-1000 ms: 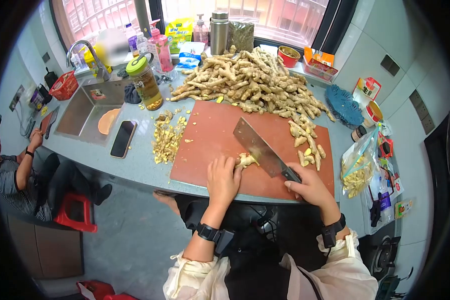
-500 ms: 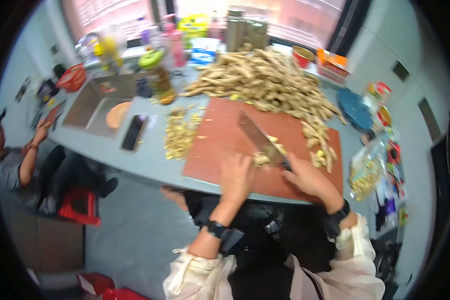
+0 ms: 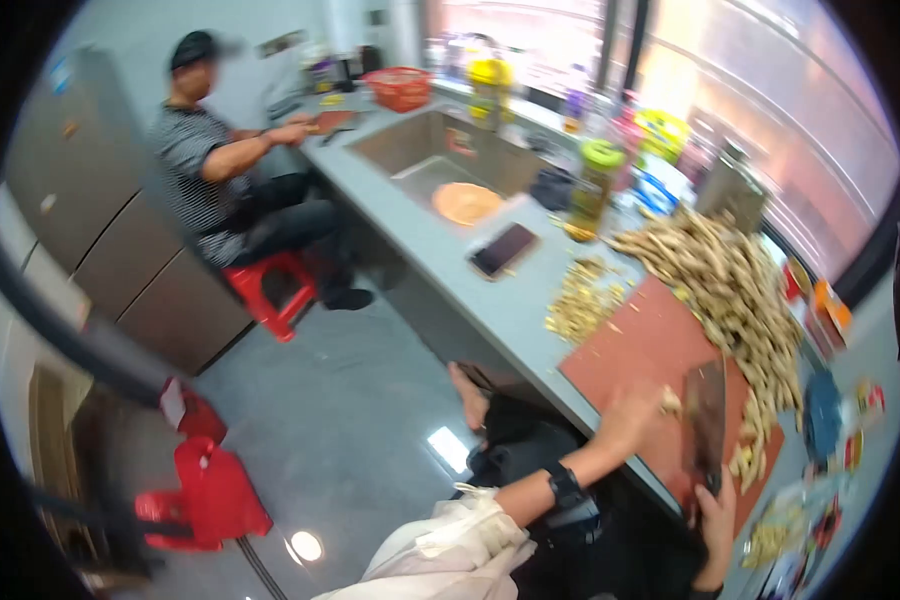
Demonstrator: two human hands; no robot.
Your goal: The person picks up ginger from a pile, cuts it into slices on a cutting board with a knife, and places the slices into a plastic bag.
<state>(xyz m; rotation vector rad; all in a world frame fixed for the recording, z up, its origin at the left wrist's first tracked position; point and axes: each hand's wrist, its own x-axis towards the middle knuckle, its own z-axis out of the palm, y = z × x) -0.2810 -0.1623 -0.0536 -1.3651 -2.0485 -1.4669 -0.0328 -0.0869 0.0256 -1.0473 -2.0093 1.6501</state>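
Observation:
My right hand (image 3: pixel 715 515) grips the dark handle of a cleaver (image 3: pixel 707 400), its wide blade over the brown cutting board (image 3: pixel 610 365). To the left of the blade, my left hand (image 3: pixel 635 415) is closed, somewhat blurred, with a pale piece of ginger (image 3: pixel 671 401) at its fingertips. Chopped ginger (image 3: pixel 585 300) lies on the counter by the board's left edge. A big heap of whole ginger root (image 3: pixel 725 285) covers the far side, with several roots (image 3: pixel 755 440) trailing onto the board's right part.
On the counter are a phone (image 3: pixel 505 250), a green-lidded jar (image 3: pixel 595 185) and a sink (image 3: pixel 410 165) holding an orange basin (image 3: pixel 467 203). A bag of ginger (image 3: pixel 770 530) lies at right. Another person (image 3: pixel 205 160) sits on a red stool (image 3: pixel 275 290) at the counter's far end.
The view has swung left, bringing the seated person and the floor further into frame. The cleaver has left the cut pieces, and my left hand now has a ginger piece at its fingertips.

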